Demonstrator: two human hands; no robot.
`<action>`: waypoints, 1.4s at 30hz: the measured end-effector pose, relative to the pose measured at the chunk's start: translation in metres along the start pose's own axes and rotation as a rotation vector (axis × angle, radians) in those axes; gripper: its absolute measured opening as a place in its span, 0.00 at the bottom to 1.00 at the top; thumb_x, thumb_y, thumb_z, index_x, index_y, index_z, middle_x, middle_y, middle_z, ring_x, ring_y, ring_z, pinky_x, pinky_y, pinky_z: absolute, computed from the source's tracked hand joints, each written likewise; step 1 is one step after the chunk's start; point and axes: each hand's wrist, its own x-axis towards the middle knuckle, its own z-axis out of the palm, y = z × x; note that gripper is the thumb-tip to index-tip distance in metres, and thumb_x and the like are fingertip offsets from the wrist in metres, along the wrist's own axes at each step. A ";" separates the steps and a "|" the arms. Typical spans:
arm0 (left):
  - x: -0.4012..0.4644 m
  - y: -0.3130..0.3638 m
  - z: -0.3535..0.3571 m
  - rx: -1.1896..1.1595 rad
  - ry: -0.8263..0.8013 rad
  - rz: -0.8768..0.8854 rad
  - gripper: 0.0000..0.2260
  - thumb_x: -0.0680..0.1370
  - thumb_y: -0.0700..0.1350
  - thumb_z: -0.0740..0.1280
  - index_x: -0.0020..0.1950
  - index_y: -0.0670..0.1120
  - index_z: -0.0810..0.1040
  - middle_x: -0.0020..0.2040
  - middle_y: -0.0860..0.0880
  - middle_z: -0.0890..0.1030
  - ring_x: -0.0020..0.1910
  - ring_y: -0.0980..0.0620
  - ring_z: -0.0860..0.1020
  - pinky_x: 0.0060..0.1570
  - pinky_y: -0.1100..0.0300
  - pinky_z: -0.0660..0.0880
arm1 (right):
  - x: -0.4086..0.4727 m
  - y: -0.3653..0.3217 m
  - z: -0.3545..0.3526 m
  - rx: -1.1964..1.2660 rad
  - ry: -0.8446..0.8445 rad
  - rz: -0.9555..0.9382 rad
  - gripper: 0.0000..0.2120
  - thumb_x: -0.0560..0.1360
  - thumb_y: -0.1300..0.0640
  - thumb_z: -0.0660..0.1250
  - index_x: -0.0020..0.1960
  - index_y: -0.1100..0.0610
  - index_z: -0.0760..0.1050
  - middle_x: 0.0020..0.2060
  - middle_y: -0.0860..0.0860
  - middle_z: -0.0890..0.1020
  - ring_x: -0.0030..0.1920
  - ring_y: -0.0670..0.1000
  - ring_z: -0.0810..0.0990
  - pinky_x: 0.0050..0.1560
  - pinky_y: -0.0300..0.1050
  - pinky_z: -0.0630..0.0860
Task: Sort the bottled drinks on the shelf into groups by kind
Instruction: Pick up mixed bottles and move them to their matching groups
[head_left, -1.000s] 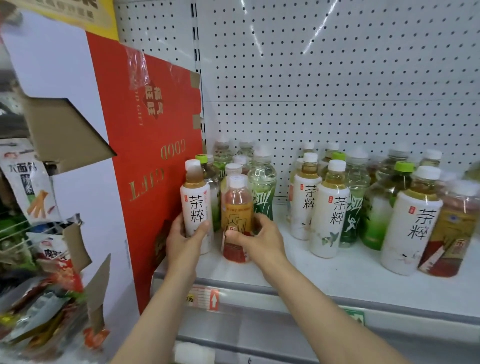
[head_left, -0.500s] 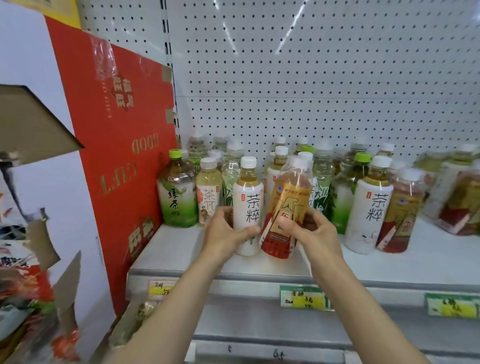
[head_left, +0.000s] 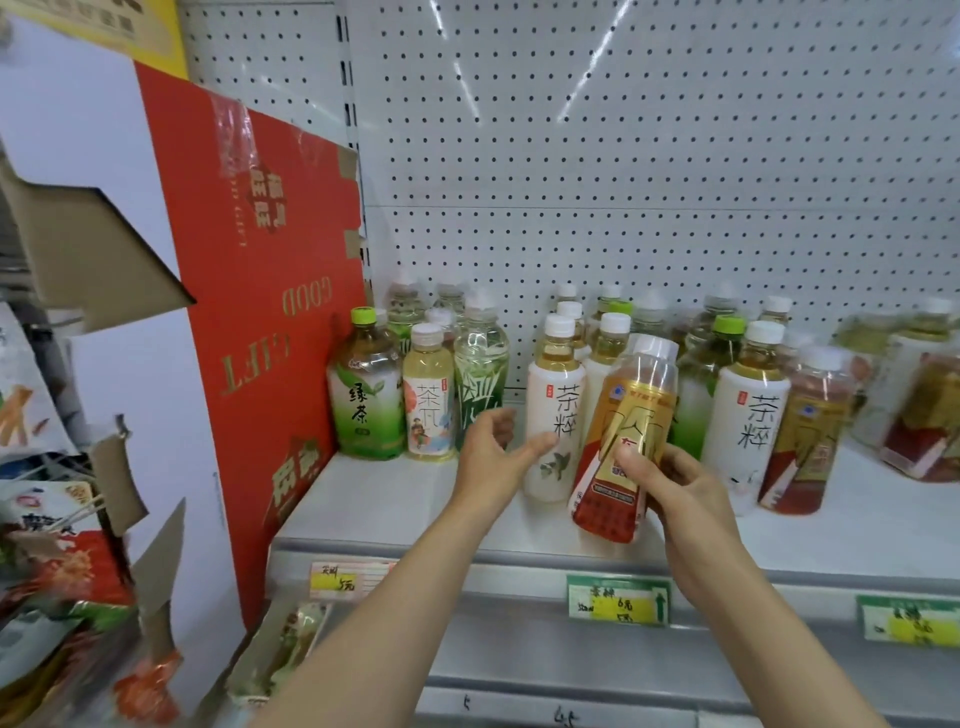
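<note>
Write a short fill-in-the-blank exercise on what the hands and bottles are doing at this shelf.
1. The right hand holds the amber bottle tilted, and its cap is ____.
2. The left hand is ____ and grips nothing.
3. The green tea bottle beside the red box has a ____ cap.
4. The white bottle by the left hand stands ____ on the shelf.

Missing words: white; open; green; upright

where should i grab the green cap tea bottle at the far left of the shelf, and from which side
Take the green-cap bottle around its labelled body, coming straight in from the shelf front. It stands upright with its front face exposed; the red box crowds its left and a white-cap bottle its right. The left hand is open and nearest.
</note>
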 end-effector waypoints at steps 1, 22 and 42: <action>-0.001 0.003 -0.013 -0.009 0.117 0.050 0.29 0.71 0.53 0.78 0.68 0.51 0.72 0.60 0.53 0.77 0.59 0.54 0.76 0.57 0.61 0.74 | -0.002 0.001 0.002 0.010 -0.014 0.006 0.32 0.57 0.42 0.79 0.58 0.52 0.81 0.51 0.50 0.88 0.56 0.54 0.85 0.60 0.53 0.79; 0.055 0.002 -0.122 0.571 0.641 0.173 0.37 0.73 0.58 0.75 0.77 0.44 0.68 0.73 0.43 0.65 0.71 0.42 0.64 0.70 0.53 0.63 | -0.006 0.022 0.056 -0.148 -0.204 -0.008 0.15 0.70 0.54 0.78 0.52 0.42 0.78 0.50 0.39 0.84 0.49 0.34 0.81 0.39 0.30 0.76; 0.021 0.033 -0.116 0.472 0.469 0.254 0.17 0.75 0.53 0.73 0.64 0.55 0.79 0.62 0.45 0.78 0.65 0.43 0.72 0.59 0.57 0.64 | -0.004 0.022 0.060 -0.180 -0.209 0.011 0.24 0.70 0.51 0.78 0.65 0.50 0.77 0.56 0.44 0.83 0.57 0.42 0.81 0.47 0.33 0.77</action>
